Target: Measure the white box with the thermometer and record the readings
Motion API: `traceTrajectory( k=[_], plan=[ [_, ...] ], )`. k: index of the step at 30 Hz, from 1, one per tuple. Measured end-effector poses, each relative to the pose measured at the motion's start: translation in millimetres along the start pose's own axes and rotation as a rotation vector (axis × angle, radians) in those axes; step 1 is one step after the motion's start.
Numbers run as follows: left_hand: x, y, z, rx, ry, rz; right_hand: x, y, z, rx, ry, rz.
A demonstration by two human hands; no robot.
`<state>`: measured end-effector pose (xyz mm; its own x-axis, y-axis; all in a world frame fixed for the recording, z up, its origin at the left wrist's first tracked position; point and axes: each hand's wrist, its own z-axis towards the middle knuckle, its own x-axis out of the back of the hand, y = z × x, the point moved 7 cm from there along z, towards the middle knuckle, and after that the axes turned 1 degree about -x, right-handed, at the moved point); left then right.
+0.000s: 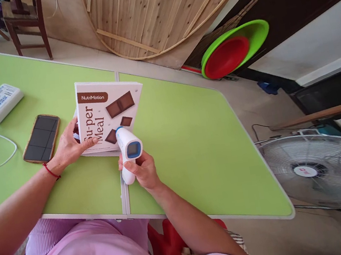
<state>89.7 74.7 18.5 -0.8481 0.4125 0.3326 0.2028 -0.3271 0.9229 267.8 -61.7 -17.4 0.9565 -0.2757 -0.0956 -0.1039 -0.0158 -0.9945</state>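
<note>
My left hand (pixel 74 142) grips the lower left side of a white box (pixel 120 94) printed "NutriMotion" and "Su-per Meal", with brown chocolate pieces pictured on it. Its thumb lies across the front; the other fingers go behind and are partly hidden. In my right hand (pixel 143 170) is a white and blue infrared thermometer (pixel 130 147), held by its handle. Its small grey screen faces me and its front end is close to the box's lower right part. I cannot tell whether the two touch. A phone (pixel 42 138) with a dark screen lies left of my left hand.
A white power bank (pixel 0 104) with a white cable (pixel 14 145) lies on the green folding table (pixel 192 163). Beyond the table are a wooden chair (pixel 26 21), a round wooden board (pixel 158 8) and green and red basins (pixel 227 57). A fan (pixel 307 171) stands at the right.
</note>
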Motion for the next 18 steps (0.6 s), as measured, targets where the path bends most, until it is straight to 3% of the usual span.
traceTrajectory(
  k=[5,10,14,18],
  plan=[
    [5.5,-3.3,-0.7,-0.03,0.057,0.087,31.2,-12.4,4.0,0.179,0.168,-0.179],
    [13.8,-13.9,2.4,-0.066,0.161,0.17,78.0,-16.4,16.2,0.267,0.443,-0.626],
    [17.0,-21.4,5.7,-0.085,0.194,0.205,103.5,-5.4,28.4,0.104,0.503,-0.929],
    [17.5,-29.9,8.3,-0.091,0.2,0.218,113.6,2.2,32.3,0.005,0.511,-1.107]
  ],
)
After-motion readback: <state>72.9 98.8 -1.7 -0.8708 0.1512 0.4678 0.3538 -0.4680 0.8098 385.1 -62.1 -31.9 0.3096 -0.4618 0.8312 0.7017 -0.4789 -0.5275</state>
